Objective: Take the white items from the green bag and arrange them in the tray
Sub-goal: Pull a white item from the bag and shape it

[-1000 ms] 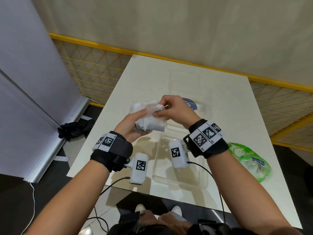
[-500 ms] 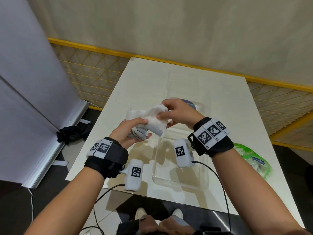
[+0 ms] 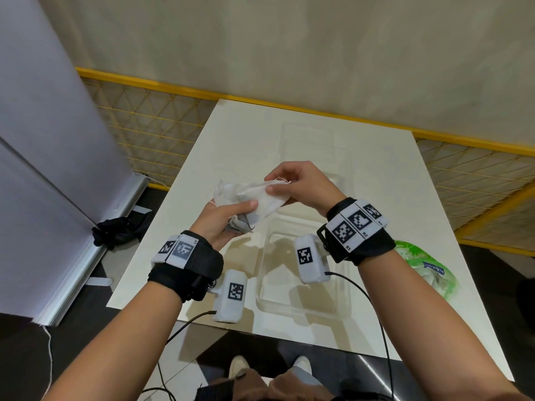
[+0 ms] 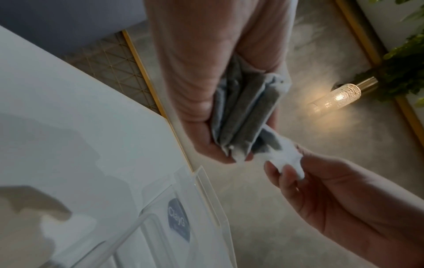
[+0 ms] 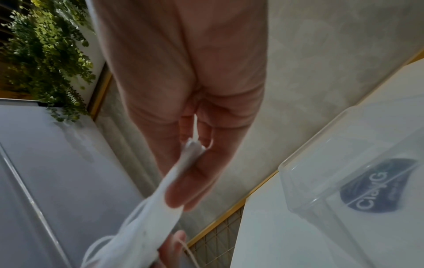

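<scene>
A small stack of white fabric items (image 3: 254, 204) is held in the air above the table. My left hand (image 3: 224, 217) grips the stack, which shows as folded layers (image 4: 245, 108) in the left wrist view. My right hand (image 3: 292, 186) pinches the edge of the top white item (image 5: 188, 157) and pulls it sideways off the stack. The clear plastic tray (image 3: 304, 309) lies on the table below my wrists with nothing in it. The green bag (image 3: 425, 267) lies at the table's right edge, beside my right forearm.
A second clear container with a blue label (image 5: 376, 186) stands on the white table (image 3: 237, 146) behind the tray. A yellow mesh fence (image 3: 156, 134) runs along the table's far and left sides. Dark cloth (image 3: 115, 235) lies on the floor at left.
My right hand has drawn the top white item out to the right, away from the stack in my left hand. Both hands stayed above the tray's far end.
</scene>
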Motion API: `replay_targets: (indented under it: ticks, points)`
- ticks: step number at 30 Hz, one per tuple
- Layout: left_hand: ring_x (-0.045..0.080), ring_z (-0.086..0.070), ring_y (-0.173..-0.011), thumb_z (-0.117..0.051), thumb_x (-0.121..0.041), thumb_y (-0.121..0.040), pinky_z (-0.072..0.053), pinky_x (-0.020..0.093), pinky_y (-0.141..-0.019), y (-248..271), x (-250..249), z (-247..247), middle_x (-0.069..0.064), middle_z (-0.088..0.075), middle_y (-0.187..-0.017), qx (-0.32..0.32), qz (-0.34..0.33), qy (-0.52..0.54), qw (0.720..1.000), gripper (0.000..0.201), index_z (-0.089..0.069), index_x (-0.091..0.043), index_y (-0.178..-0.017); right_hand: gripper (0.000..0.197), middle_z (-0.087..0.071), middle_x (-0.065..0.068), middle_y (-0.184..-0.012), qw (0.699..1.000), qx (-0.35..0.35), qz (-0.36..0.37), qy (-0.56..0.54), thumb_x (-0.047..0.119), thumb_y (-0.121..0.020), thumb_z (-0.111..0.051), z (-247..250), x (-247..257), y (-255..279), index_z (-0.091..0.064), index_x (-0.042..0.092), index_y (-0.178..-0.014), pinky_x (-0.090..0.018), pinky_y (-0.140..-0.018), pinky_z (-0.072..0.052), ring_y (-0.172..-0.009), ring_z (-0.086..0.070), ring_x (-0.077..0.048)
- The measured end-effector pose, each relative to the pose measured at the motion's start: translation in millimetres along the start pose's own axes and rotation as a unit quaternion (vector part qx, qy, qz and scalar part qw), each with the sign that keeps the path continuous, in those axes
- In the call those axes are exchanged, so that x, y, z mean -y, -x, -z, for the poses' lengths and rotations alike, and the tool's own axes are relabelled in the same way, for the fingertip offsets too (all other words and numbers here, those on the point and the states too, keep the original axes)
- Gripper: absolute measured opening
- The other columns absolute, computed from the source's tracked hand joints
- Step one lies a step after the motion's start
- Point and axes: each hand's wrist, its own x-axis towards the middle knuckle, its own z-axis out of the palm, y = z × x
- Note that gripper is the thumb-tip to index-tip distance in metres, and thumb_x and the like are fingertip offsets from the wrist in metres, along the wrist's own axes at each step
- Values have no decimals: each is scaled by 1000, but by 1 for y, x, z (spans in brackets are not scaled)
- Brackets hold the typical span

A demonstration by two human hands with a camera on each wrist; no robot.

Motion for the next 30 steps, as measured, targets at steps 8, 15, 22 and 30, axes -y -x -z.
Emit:
replay_targets:
  ticks: [8,15,22,30]
  points:
    - [22,-55,-84,-80,-8,-59,-50,28,-67,-5,5,10,18,-61,-103,4,22,22,1000,44,-68,-2,-100,18,-64,-5,-80,998,50,-21,-19,3,-83,-65,9,-4,7,-67,2,-101,-20,-74,-57,-72,-64,-11]
    - [0,-37,-36,-67,-3,-75,-37,8,-42,-16,7,12,0,-50,-61,43,34,42,998,32,-61,1,-106,21,-65,-12,-85,999,14,-17,-30,1,-85,-62,14,-4,4,-66,-5,-104,-16,-68,-56,-71,-63,-14]
    - [3,-41,-48,-85,-18,-61,-41,11,-54,-28,15,19,-1,-42,-68,29,41,82,995,28,-69,-12,-84,16,-58,-7,-97,998,43,23,-34,-2,-88,-55,16,1,5,-64,9,-96,-16,-64,-54,-69,-59,-7]
    - [-3,-36,-38,-90,-28,-49,-15,10,-56,-33,17,27,-4,-57,-57,60,75,122,988,37,-75,-12,-79,26,-66,1,-100,993,103,35,52,10,-74,-75,22,0,9,-68,24,-95,-25,-88,-48,-90,-63,-15]
